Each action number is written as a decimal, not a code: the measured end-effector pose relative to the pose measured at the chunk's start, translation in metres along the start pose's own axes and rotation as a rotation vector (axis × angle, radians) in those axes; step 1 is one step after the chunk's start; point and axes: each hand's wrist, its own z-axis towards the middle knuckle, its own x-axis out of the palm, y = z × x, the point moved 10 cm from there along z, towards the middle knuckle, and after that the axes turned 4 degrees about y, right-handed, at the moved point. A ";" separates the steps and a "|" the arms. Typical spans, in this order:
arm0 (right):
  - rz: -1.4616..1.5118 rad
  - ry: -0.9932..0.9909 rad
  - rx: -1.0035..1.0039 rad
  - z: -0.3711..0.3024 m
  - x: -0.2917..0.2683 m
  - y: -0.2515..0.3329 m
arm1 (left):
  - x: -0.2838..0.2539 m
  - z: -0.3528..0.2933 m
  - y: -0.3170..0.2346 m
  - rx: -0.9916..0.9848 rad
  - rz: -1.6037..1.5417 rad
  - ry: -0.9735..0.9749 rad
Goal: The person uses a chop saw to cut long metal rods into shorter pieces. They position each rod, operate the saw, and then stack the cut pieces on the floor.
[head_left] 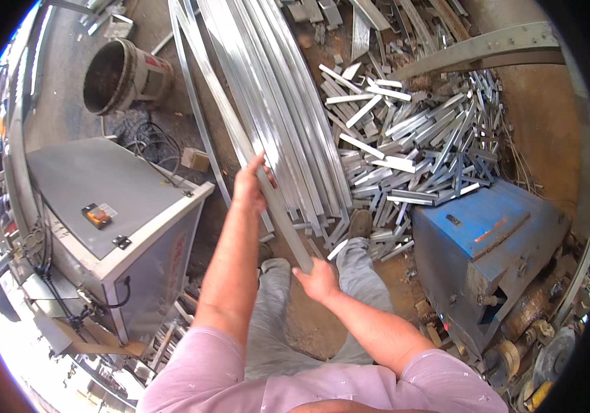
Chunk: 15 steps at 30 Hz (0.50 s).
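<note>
A long pale metal bar (282, 217) slants across the middle, its near end by my legs and its far end running up past the top edge. Partway along it, my left hand (252, 182) is closed around the bar. Close to the near end, my right hand (319, 279) grips it too, the fingers partly hidden. Just beyond and to the right lies a bundle of long shiny metal profiles (274, 103), lengthwise on the ground.
A heap of short cut metal pieces (419, 138) covers the floor at right, behind a blue metal machine housing (481, 220). To the left stand a grey cabinet (109, 186) and a dirty bucket (129, 76). A small cardboard box (195, 160) sits beside black cables.
</note>
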 end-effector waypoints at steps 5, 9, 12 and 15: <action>-0.079 -0.104 0.020 -0.038 -0.025 -0.047 | 0.030 -0.034 0.043 0.037 0.116 -0.018; -0.098 -0.209 -0.027 -0.033 -0.054 -0.061 | 0.083 -0.032 0.046 0.066 0.082 0.106; -0.083 -0.282 -0.053 -0.028 -0.085 -0.037 | 0.117 -0.007 0.039 0.073 0.063 0.193; -0.058 -0.277 -0.036 -0.011 -0.103 -0.021 | 0.143 0.014 0.024 0.074 0.094 0.247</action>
